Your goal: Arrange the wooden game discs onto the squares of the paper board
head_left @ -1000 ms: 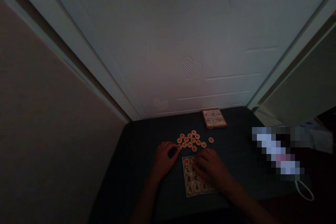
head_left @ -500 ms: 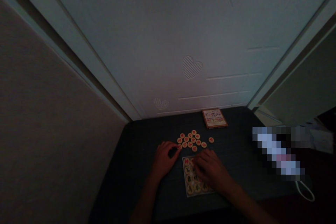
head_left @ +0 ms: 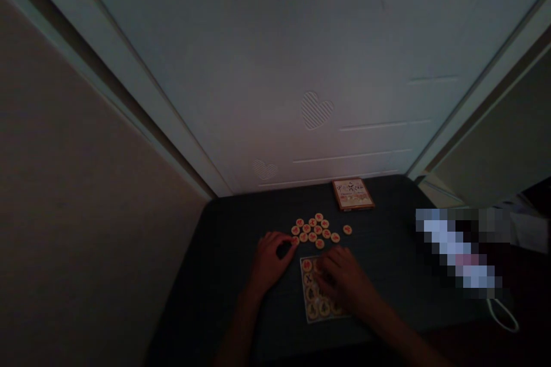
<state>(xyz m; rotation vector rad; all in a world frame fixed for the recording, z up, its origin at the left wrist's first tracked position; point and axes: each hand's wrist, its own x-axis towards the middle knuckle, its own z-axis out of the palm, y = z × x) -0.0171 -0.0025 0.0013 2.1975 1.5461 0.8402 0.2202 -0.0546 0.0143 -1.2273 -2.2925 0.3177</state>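
Observation:
Round wooden discs with red markings form a tight cluster (head_left: 312,230) on the dark table (head_left: 206,298), and one lone disc (head_left: 347,230) lies to its right. My left hand (head_left: 271,261) pinches the cluster's nearest disc (head_left: 295,240) between its fingertips. Closer to me, a square patterned sheet (head_left: 305,292) carries a grid of discs with dark markings. My right hand (head_left: 342,278) rests its fingers on that grid, hiding its middle and right part. Whether those fingers grip a disc is hidden.
A small illustrated box (head_left: 353,194) lies at the table's far edge, against a white door (head_left: 275,69) with heart patterns. A beige wall (head_left: 86,183) rises on the left. A blurred pixelated patch (head_left: 456,249) and a white cord (head_left: 503,315) lie at the right.
My right hand has shifted slightly left over the grid. The view has drifted a little, while my left hand and the disc cluster hold the same positions.

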